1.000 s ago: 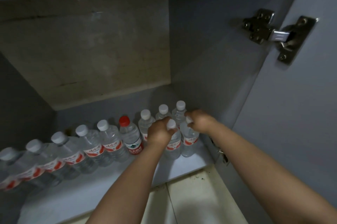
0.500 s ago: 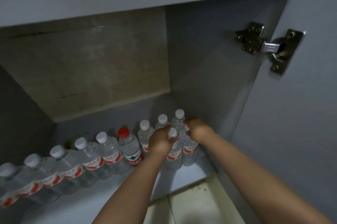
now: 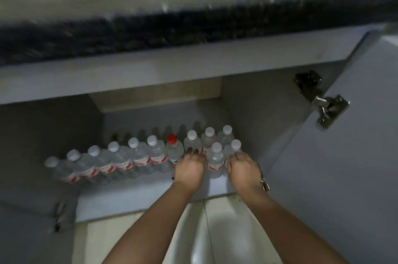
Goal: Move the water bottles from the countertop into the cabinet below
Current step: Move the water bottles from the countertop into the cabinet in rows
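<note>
Two white-capped bottles stand at the front right of the cabinet floor [image 3: 133, 203], one [image 3: 216, 159] in the gap between the hands, the other [image 3: 233, 149] just above the right hand [image 3: 242, 168]. That hand's fingers curl at the bottle's base; whether it is gripping, I cannot tell. The left hand [image 3: 189, 168] sits lower left of the first bottle, fingers bent toward the back row, grip unclear too. Behind, a long row of bottles [image 3: 120, 160] runs off to the left of the frame, a red-capped one [image 3: 174, 149] among them. The door [image 3: 344, 177] hangs wide on the right, hinge [image 3: 323, 102] showing. The dark bench edge [image 3: 150, 35] blurs across the top.
</note>
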